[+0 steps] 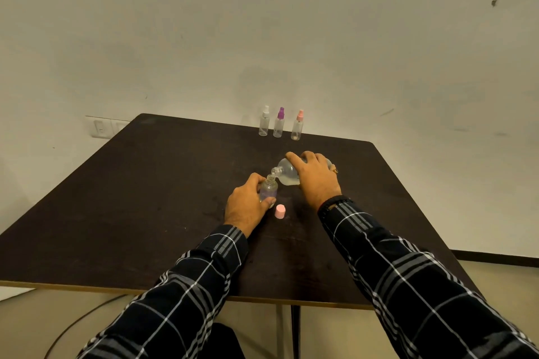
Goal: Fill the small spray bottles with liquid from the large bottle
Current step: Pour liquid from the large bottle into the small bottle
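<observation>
pale, scuffed wall (262, 23) rises behind a dark wooden table (131, 198), and the person reaches over it with both arms in dark plaid sleeves (408, 285). the right hand (316, 181) grasps the large bottle (287, 175) from above, fingers wrapped over its body. the bottle is tipped nearly onto its side, its long axis running right to left and its open neck pointing down and left. a little pale liquid pools along its lower wall. directly under that neck, the left hand (246, 207) is curled around the open small bottle (269, 188), which stands upright near the middle of the table with thumb and fingers on opposite sides. the two mouths look almost touching, and whether liquid is running cannot be made out. the pour likely depends on keeping the neck lined up over the narrow opening, since any drift would spill onto the table. near the far edge, well apart from the hands, stand a white-topped spray bottle (264, 122), a purple-topped spray bottle (279, 124) and a pink-topped spray bottle (297, 127), all capped. a pink cap (280, 211) sits on the table just beside the left hand.
</observation>
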